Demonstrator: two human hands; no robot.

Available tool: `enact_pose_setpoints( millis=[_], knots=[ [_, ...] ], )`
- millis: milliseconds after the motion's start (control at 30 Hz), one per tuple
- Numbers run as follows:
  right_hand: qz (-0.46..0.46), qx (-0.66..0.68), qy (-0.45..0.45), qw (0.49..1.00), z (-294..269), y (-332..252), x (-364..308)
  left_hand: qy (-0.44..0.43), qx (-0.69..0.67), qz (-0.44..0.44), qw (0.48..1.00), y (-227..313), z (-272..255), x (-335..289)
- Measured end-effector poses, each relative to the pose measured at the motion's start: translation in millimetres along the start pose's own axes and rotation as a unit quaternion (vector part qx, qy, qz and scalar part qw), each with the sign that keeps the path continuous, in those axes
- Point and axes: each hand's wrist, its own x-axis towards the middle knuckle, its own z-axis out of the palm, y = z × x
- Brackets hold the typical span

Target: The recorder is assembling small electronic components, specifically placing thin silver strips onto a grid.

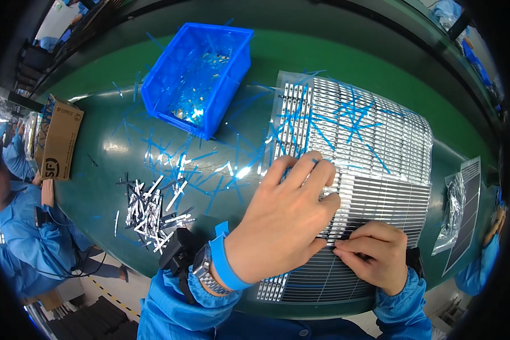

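Sheets of narrow white strips with small dark marks (374, 136) lie on the green table, a dark striped sheet (391, 204) showing at their near side. Over the left part of these sheets my left hand (292, 212) bends its fingers down. Its fingertips are partly hidden, with a bit of blue film by them. My right hand (379, 255) pinches thumb and forefinger together at the near end of a white strip (335, 232). The tip of my left thumb is close to that pinch. Thin blue film slivers (354, 116) lie scattered across the sheets.
A blue plastic bin (241, 56) with small shiny bits stands at the back. Left of my hands are a pile of black-and-white strips (147, 209) and loose blue slivers. A cardboard box (62, 139) sits at the left edge, a clear bag (453, 209) at the right. Co-workers sit on both sides.
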Motion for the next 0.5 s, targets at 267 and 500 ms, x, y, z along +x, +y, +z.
enact_pose_setpoints(
  millis=[267,500],
  knots=[
    [0.008,0.014,-0.006,1.0,-2.2,-0.2,1.3,-0.009,-0.001,-0.005,1.0,0.3,-1.9,0.9],
    [0.019,0.026,-0.016,0.999,-3.3,-0.5,1.1,-0.018,-0.004,-0.008,1.0,0.3,-3.0,1.5]
  ],
)
